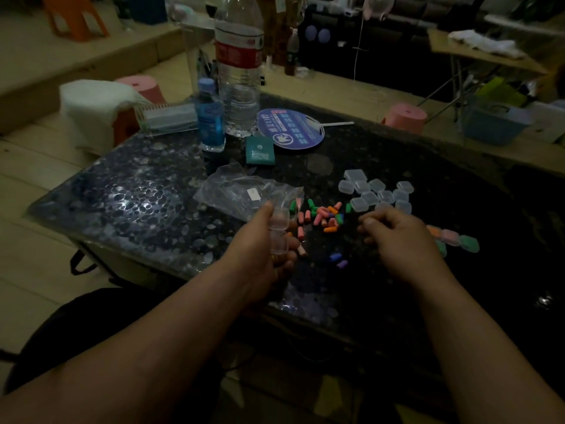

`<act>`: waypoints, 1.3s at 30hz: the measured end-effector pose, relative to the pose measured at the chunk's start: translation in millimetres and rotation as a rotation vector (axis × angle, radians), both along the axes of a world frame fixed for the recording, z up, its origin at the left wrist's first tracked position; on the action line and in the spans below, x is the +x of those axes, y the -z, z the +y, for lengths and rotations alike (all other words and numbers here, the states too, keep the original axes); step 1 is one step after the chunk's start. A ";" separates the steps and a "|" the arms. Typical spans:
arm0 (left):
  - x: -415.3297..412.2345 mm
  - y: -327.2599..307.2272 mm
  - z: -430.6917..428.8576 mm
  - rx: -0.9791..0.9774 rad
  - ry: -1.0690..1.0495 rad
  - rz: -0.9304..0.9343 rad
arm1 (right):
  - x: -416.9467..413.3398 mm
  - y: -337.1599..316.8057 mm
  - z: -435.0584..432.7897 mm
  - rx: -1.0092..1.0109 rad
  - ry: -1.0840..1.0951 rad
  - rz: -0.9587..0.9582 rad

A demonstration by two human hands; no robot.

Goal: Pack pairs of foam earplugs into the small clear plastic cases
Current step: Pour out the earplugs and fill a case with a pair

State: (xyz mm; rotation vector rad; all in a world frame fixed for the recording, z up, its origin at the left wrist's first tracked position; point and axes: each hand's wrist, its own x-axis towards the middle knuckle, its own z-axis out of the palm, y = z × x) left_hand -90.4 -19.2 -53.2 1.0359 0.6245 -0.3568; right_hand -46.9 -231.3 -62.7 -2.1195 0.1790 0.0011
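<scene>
Earplugs (321, 217) lay heaped loose on the counter (137, 194). Just left of the heap my left hand (260, 258) gripped an open clear case (279, 231). Just right of it my right hand (394, 237) hovered with fingers curled; I could not tell whether it held anything. Empty cases (376, 191) clustered behind the heap's right side, and a crumpled plastic bag (241, 191) lay behind its left.

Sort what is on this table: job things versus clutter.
Job: open clear case held in the left hand; loose earplugs; empty cases; filled cases beside the right hand.
Lying about: large water bottle; small blue bottle; hand fan; teal packet.
</scene>
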 end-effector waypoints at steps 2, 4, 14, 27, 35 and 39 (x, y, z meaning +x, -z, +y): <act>-0.4 0.5 0.0 -0.026 -0.027 0.011 | 3.2 6.7 -1.5 -0.068 -0.022 0.003; -1.0 2.2 -1.6 -0.027 -0.032 0.014 | 6.7 8.4 -0.5 -0.175 -0.048 -0.016; 1.0 8.6 -6.4 -0.062 -0.048 0.031 | 35.5 36.1 6.8 -0.317 -0.005 0.036; 8.5 12.0 -8.9 -0.069 -0.023 0.018 | 58.5 58.9 25.4 -0.326 0.087 0.030; 5.3 12.6 -4.4 -0.074 -0.026 0.029 | 54.1 54.0 14.4 -0.220 0.112 0.022; 3.9 11.4 -3.6 -0.117 -0.029 0.050 | 40.5 36.2 11.1 -0.103 0.128 -0.001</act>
